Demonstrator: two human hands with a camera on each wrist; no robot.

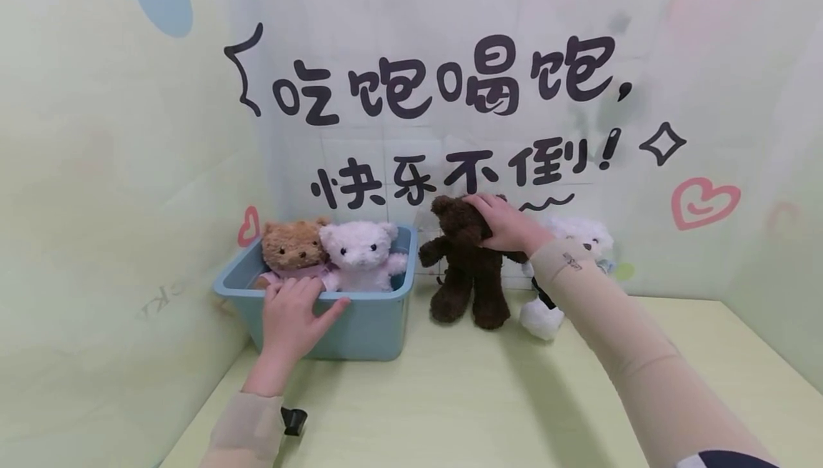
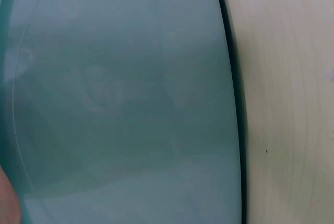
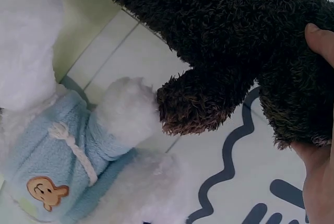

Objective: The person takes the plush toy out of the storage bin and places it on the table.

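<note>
My right hand [image 1: 511,225] grips a dark brown teddy bear [image 1: 474,279] by the head, holding it upright at the back of the table. In the right wrist view, the thumb and fingers clasp the bear's dark curly fur [image 3: 224,20] from both sides. On the left, my left hand [image 1: 292,321] holds the front rim of a blue plastic bin [image 1: 363,332], fingers bent over the edge and thumb spread along the outside. Inside the bin sit a light brown teddy bear [image 1: 292,248] and a white teddy bear [image 1: 358,248]. The left wrist view shows mostly the bin's wall [image 2: 130,93].
Behind my right forearm is a white plush toy [image 1: 581,234], partly hidden; the right wrist view shows its light blue top [image 3: 57,151]. A printed backdrop [image 1: 424,11] stands behind the pale table [image 1: 437,404], with side panels left and right.
</note>
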